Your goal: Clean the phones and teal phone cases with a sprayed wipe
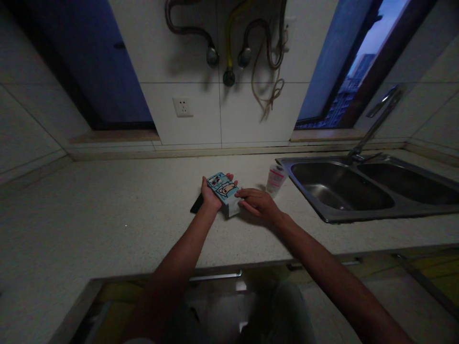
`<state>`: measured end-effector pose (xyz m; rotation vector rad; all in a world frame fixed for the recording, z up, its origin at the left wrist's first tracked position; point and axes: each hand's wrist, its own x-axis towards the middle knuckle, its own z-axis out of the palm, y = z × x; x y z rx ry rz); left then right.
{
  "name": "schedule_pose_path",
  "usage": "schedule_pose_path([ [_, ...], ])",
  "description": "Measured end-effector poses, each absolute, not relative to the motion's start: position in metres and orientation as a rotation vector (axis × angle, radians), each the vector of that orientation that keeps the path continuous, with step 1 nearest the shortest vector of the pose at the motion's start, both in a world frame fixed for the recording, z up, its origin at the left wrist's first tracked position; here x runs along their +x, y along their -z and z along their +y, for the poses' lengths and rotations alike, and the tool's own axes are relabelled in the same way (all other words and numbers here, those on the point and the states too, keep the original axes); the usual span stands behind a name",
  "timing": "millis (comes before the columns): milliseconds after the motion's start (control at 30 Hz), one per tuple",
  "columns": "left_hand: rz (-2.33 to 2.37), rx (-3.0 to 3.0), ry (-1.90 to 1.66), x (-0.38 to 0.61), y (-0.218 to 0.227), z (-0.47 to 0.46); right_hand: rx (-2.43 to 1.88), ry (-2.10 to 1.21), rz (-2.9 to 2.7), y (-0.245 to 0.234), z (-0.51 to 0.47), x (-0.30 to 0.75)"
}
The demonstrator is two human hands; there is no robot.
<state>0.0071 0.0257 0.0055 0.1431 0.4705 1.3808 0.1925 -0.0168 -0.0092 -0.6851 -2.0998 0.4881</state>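
My left hand grips a light-blue phone case with a cartoon print, fingers wrapped round its far edge, holding it just above the speckled counter. My right hand rests beside it, fingers stretched toward the case's near right corner and touching a pale piece at its lower end. A dark flat object, perhaps a phone, lies on the counter under my left hand, mostly hidden.
A small clear bottle with a red-and-white label stands right of my hands. A steel double sink with a tap fills the right. A wall socket and hoses are behind.
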Motion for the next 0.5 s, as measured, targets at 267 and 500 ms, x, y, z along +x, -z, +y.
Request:
schedule_pose_path([
  [267,0.472,0.098,-1.408,0.006,-0.003,0.028,-0.780,-0.448,-2.072,0.012,-0.018,0.189],
  [500,0.498,0.148,-1.352,0.010,0.003,0.030,-1.003,-0.396,-2.056,0.024,-0.011,0.188],
])
